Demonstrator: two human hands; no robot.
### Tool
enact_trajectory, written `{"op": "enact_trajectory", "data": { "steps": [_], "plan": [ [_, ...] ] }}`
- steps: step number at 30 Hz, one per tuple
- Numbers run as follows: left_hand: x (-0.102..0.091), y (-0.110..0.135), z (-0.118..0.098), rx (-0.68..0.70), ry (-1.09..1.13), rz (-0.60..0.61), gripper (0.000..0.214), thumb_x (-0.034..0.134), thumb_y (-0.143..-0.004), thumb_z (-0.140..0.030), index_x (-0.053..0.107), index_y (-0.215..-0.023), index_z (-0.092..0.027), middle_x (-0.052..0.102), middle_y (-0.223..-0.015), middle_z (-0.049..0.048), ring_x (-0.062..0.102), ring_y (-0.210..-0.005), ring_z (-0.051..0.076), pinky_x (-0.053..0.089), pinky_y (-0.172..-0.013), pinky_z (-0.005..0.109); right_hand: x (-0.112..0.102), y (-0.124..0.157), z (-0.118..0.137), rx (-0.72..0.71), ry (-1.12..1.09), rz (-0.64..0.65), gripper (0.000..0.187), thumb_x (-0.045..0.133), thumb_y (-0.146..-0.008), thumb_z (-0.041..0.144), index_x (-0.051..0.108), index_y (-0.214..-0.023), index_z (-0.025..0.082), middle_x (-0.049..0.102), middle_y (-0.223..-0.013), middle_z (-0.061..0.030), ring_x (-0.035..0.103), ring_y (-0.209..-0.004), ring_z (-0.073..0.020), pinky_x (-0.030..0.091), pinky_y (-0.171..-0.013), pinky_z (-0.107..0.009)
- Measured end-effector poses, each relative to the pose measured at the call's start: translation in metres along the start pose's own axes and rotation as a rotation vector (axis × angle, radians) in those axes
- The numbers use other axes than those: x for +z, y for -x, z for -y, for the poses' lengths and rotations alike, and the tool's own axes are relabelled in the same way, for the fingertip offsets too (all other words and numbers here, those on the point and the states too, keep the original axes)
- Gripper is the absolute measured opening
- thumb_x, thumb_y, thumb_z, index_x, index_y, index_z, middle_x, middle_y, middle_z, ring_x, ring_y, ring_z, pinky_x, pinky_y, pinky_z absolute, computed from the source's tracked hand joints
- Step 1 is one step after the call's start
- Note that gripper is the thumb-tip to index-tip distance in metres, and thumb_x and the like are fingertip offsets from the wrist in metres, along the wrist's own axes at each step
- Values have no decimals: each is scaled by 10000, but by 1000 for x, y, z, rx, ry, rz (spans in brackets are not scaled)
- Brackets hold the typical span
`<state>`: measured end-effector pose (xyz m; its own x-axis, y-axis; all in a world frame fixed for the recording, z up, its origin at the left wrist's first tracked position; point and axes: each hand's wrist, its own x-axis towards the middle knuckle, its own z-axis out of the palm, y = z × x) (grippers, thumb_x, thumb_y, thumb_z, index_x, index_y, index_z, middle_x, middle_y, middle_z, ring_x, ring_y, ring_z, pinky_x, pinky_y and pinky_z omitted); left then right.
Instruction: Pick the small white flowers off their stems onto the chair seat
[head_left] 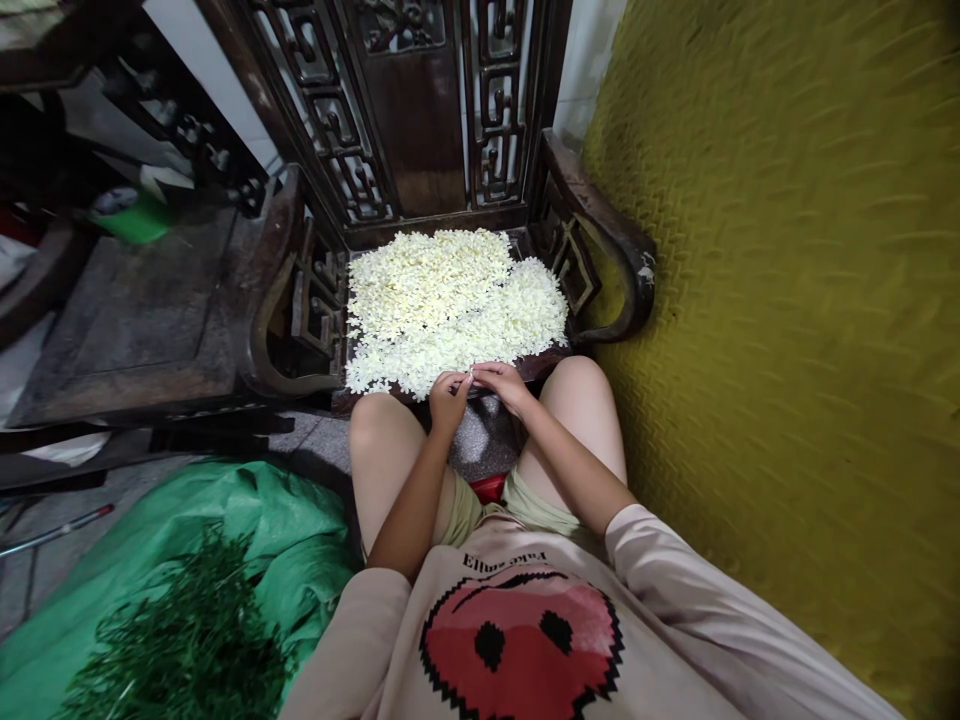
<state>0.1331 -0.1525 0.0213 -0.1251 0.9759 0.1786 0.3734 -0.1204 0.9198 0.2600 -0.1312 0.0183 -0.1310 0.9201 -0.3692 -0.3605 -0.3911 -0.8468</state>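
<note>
My left hand (448, 397) and my right hand (505, 384) meet fingertip to fingertip above my knees, at the front edge of the chair seat. Both are closed in a pinch around a small white flower (471, 372), mostly covered by the fingers. Just beyond the hands, many loose white flowers (465, 340) lie spread over the dark wooden chair (424, 130). The farther part of the heap looks yellower, the nearer part whiter.
Curved armrests (637, 280) flank the seat. A yellow textured panel (787, 300) stands close on the right. On the left are a wooden side table (142, 320) with a green roll (135, 215) and a green sack (247, 500) bearing leafy greens (187, 640).
</note>
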Motion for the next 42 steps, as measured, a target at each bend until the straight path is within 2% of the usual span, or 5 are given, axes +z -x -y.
{"op": "enact_trajectory", "data": {
  "steps": [12,17,25,42],
  "plan": [
    [1,1,0,-43,22,0,92,576,-725,-249,632,-691,-184,597,-727,12,539,-685,121,432,-638,248,1,1,2,8,19,1,225,739,-527,247,696,-736,175,684,-755,-21,613,-719,-141,480,-791,-303],
    [1,1,1,-23,25,25,89,580,-724,-254,633,-700,-187,594,-734,9,530,-662,115,429,-642,251,1,0,0,-23,27,-30,194,726,-528,242,694,-707,175,676,-701,-13,606,-670,-135,487,-765,-304],
    [0,1,1,-46,28,23,94,576,-729,-261,627,-699,-188,593,-732,10,538,-683,120,428,-634,248,1,1,2,4,9,20,245,744,-524,273,698,-742,173,682,-725,-17,620,-732,-154,477,-819,-320],
    [0,0,3,-47,11,17,120,564,-737,-276,623,-692,-182,591,-729,14,539,-690,122,435,-644,250,2,2,4,16,38,32,262,742,-528,287,703,-763,178,688,-765,-27,619,-754,-158,476,-812,-315]
  ]
}}
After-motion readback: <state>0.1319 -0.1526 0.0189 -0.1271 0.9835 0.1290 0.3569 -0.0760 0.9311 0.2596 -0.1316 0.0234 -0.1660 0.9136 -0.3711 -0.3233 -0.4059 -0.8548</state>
